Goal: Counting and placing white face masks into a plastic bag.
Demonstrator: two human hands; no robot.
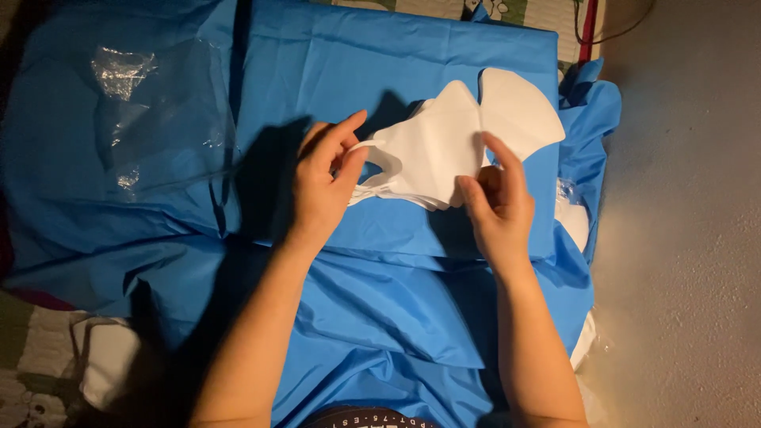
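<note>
Holding a stack of white face masks (444,150) between both hands over the blue sheet (380,317): left hand (323,186) pinches the ear loops, right hand (498,202) pinches the lower edge. Stack's long axis runs left-right, just above the right hand.

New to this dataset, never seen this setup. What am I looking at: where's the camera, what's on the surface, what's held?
No machine here: a person works with two bare hands. The single picture comes from a camera worn on their head, looking down. A blue cloth covers the surface, with a clear plastic bag lying at its left. The left hand pinches the loop end of a small stack of white face masks, and the right hand grips the stack's other side. More white pieces lie at the cloth's right edge and lower left.
</note>
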